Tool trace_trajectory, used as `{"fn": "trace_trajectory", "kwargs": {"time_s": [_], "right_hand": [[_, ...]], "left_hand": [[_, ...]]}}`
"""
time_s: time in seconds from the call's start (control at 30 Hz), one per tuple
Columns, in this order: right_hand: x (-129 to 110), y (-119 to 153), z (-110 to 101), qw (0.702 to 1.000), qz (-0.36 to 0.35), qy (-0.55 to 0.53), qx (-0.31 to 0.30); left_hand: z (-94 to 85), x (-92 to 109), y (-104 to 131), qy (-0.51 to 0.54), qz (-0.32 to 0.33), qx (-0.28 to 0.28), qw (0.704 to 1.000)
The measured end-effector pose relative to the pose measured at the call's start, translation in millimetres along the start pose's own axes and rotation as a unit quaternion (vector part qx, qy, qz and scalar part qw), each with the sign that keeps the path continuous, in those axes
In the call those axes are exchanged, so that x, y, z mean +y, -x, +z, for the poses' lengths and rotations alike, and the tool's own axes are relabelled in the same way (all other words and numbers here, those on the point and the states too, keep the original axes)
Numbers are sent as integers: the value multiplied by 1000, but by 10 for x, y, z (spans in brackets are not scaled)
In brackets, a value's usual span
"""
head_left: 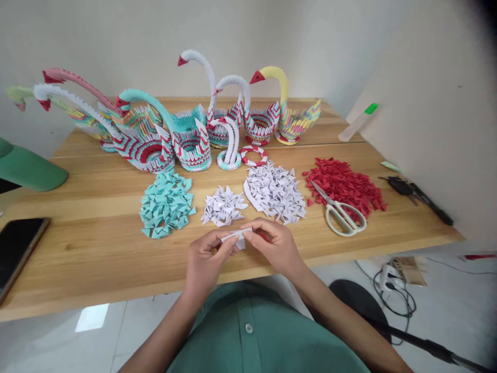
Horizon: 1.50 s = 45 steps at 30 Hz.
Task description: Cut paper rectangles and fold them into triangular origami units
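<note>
Between both hands, just over the table's front edge, is a small white folded paper piece (239, 239). My left hand (207, 256) pinches its left end between thumb and fingers. At its right end, my right hand (274, 246) closes on it in the same way; something red shows under those fingers, too covered to make out. Just beyond the hands lie a small heap of white paper triangles (223, 206) and a larger white heap (275, 191). A turquoise heap (166, 203) sits to the left, a red heap (344, 184) to the right.
White-handled scissors (345, 217) rest against the red heap. Several paper swans, one a turquoise-necked swan (192, 147), stand along the back, with a red-and-white ring (253, 155) in front. A phone (19, 248) and green bottle (33, 167) are left; keys (402, 185) lie right.
</note>
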State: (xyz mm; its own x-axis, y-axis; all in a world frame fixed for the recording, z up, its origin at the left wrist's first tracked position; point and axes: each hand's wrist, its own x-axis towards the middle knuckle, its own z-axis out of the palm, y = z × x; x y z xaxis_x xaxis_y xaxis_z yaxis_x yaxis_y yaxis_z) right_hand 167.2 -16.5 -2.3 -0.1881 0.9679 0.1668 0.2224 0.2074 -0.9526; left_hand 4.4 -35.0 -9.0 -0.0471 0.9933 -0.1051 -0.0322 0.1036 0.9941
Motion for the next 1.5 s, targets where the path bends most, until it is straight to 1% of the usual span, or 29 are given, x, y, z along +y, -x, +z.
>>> {"fn": "trace_trajectory", "kwargs": {"time_s": [0.23, 0.67, 1.07, 1.27, 1.37, 1.5], "right_hand": [[26, 6, 11, 1000, 22, -15, -1], [-8, -6, 18, 1000, 28, 13, -2], [-2, 1, 9, 1000, 20, 10, -3], [7, 8, 5, 1000, 13, 10, 0], [9, 11, -17, 1000, 5, 24, -13], [-48, -11, -44, 998, -22, 31, -59]], "left_hand": [[-2, -3, -13, 1, -1, -5, 1000], [-28, 3, -6, -13, -3, -5, 1000], [-21, 7, 10, -14, -1, 3, 1000], [-18, 0, 24, -20, -1, -3, 1000], [-24, 1, 23, -27, 1, -12, 1000], [-29, 42, 5, -25, 15, -39, 999]]}}
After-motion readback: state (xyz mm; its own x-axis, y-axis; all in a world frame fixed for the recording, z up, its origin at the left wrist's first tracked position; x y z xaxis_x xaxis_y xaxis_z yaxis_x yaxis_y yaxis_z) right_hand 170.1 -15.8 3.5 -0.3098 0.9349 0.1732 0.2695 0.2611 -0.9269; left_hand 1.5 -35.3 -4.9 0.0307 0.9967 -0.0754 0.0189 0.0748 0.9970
